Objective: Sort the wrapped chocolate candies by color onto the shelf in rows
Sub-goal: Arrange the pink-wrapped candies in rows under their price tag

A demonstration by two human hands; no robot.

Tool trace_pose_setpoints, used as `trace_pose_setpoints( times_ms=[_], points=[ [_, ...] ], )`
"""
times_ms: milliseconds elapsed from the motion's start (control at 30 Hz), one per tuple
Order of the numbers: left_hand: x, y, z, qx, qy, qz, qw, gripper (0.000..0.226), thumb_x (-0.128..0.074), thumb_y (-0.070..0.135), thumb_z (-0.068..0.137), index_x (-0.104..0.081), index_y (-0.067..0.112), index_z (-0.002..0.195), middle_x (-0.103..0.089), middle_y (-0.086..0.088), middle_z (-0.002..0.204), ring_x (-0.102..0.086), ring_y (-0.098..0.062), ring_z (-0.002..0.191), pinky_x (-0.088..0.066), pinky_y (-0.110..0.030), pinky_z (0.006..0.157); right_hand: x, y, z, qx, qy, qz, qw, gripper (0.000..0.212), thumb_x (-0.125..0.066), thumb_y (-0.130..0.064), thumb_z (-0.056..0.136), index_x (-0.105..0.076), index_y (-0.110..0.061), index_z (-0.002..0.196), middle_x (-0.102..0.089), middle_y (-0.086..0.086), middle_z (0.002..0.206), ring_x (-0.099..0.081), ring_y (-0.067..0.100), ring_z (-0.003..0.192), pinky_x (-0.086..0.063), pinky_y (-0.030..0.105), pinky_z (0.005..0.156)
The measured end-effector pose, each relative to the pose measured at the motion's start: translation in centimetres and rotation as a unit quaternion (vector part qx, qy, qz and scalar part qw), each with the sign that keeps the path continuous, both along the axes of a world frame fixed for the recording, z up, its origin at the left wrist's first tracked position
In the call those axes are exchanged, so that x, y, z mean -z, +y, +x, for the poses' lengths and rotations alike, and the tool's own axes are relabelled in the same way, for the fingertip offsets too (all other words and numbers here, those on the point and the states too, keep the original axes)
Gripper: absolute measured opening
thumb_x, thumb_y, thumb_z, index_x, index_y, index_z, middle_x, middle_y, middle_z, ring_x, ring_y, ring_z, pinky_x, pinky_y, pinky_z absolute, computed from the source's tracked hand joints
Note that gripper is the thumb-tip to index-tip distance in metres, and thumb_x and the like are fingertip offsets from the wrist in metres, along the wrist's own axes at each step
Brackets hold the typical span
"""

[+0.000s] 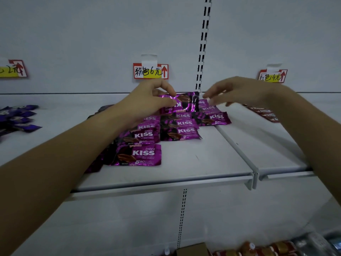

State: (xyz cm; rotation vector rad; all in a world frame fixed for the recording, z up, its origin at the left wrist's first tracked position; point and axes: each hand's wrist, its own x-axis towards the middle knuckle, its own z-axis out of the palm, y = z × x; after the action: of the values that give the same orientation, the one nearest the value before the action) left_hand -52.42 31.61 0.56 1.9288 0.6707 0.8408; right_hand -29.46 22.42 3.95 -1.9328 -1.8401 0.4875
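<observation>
Both forearms were extended forward over the white shelf (pixel 184 163), palms turned down. The left hand (pixel 153 100) was curled, with the thumb and fingertips pinching the left end of a magenta Choco Kiss candy (pixel 182 102). That candy sat at the back of the shelf with its printing upside down to the camera, its right end close to the foot of the slotted upright (pixel 203 43). Whether it was lifted clear of the pieces beneath could not be determined. The right hand (pixel 239 91) was relaxed and held nothing, its fingers loosely straight and pointing left, blurred, over the far end of the rightmost row. Contact with the wrappers there could not be confirmed. The other magenta candies (pixel 144 135) lay flat in three overlapping rows running from front to back, directly below a handwritten price label (pixel 150 71) on the back panel. Purple candies (pixel 18 117) lay well apart at the left of the shelf. Red-brown candies (pixel 263 113) lay on the adjoining shelf section to the right, partly hidden by the right forearm.
</observation>
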Motion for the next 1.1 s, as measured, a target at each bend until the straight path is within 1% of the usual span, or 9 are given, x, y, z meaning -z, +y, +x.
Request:
trace_pose_setpoints(
  times_ms=[133,300,400,533,633,733,800,1000,1100],
  points=[
    [0.1,-0.1,0.1,0.011,0.01,0.02,1.0,0.013,-0.073,0.01,0.08,-0.065,0.017,0.087,-0.072,-0.011,0.094,-0.07,-0.029,0.084,-0.055,-0.041,0.083,0.4,0.1,-2.7,-0.064,0.172,0.048,0.982,0.036,-0.065,-0.037,0.077,-0.064,-0.026,0.111,-0.07,-0.008,0.096,-0.065,0.011,0.089,-0.053,0.025,0.083],
    [0.1,-0.1,0.1,0.033,0.012,0.047,0.998,0.007,-0.069,0.017,0.084,-0.064,0.014,0.089,-0.074,-0.005,0.085,-0.07,-0.022,0.084,-0.056,-0.037,0.086,0.3,0.2,-2.7,-0.071,0.15,0.007,0.986,0.018,-0.066,-0.011,0.083,-0.066,-0.013,0.101,-0.073,0.004,0.092,-0.067,0.012,0.079,-0.054,0.019,0.07],
    [0.2,0.2,0.0,0.022,0.036,0.106,0.993,0.007,-0.066,0.019,0.087,-0.063,0.014,0.091,-0.073,-0.006,0.089,-0.07,-0.021,0.087,-0.056,-0.035,0.087,-0.4,-0.6,-1.4,-0.058,0.114,-0.04,0.991,0.014,-0.061,-0.006,0.087,-0.065,-0.011,0.099,-0.07,0.012,0.093,-0.064,0.017,0.082,-0.053,0.027,0.08],
    [0.3,0.5,-0.2,0.035,0.08,0.199,0.976,0.008,-0.069,0.017,0.085,-0.063,0.019,0.09,-0.069,0.001,0.088,-0.067,-0.017,0.086,-0.055,-0.025,0.082,-1.2,-0.8,-0.8,-0.038,0.233,0.017,0.972,0.026,-0.045,0.009,0.09,-0.062,-0.011,0.086,-0.063,0.002,0.076,-0.059,0.017,0.075,-0.058,0.026,0.073],
    [0.2,-0.1,-0.3,0.086,0.122,0.237,0.96,0.011,-0.073,0.019,0.081,-0.065,0.022,0.088,-0.068,0.015,0.078,-0.064,-0.007,0.077,-0.052,-0.021,0.074,-1.4,-0.9,-0.8,-0.029,0.273,0.045,0.96,0.03,-0.045,0.01,0.089,-0.064,-0.013,0.094,-0.063,0.0,0.077,-0.058,0.013,0.072,-0.056,0.021,0.065],
    [0.3,-0.5,-0.3,0.138,0.16,0.249,0.945,0.013,-0.076,0.023,0.078,-0.067,0.021,0.087,-0.069,0.014,0.081,-0.062,-0.012,0.078,-0.052,-0.029,0.075,-1.3,-0.8,-0.8,-0.008,0.262,0.024,0.965,0.03,-0.054,0.008,0.086,-0.061,-0.013,0.105,-0.067,0.008,0.084,-0.063,0.014,0.068,-0.052,0.018,0.057],
    [0.4,-0.5,-0.2,0.159,0.187,0.26,0.934,0.014,-0.076,0.027,0.077,-0.069,0.021,0.088,-0.069,0.011,0.086,-0.062,-0.013,0.08,-0.052,-0.035,0.079,-1.2,-0.9,-0.8,-0.009,0.248,-0.025,0.968,0.027,-0.059,0.006,0.083,-0.06,-0.011,0.105,-0.071,0.011,0.085,-0.066,0.017,0.071,-0.054,0.019,0.061],
    [0.5,-0.3,-0.2,0.167,0.204,0.264,0.928,0.014,-0.075,0.029,0.078,-0.069,0.024,0.09,-0.068,0.014,0.088,-0.062,-0.005,0.079,-0.052,-0.034,0.08,-0.8,-1.5,-1.1,-0.081,0.046,-0.134,0.986,0.022,-0.07,-0.008,0.078,-0.072,-0.015,0.099,-0.071,0.004,0.091,-0.064,0.009,0.084,-0.045,0.019,0.085],
    [0.5,-0.3,-0.1,0.169,0.202,0.269,0.927,0.012,-0.074,0.029,0.079,-0.068,0.025,0.089,-0.067,0.015,0.086,-0.061,-0.003,0.079,-0.052,-0.03,0.079,-0.4,-1.3,-2.0,-0.088,-0.004,-0.137,0.987,0.02,-0.074,-0.014,0.077,-0.074,-0.02,0.096,-0.072,-0.005,0.085,-0.062,0.001,0.076,-0.042,0.012,0.078]
  ],
)
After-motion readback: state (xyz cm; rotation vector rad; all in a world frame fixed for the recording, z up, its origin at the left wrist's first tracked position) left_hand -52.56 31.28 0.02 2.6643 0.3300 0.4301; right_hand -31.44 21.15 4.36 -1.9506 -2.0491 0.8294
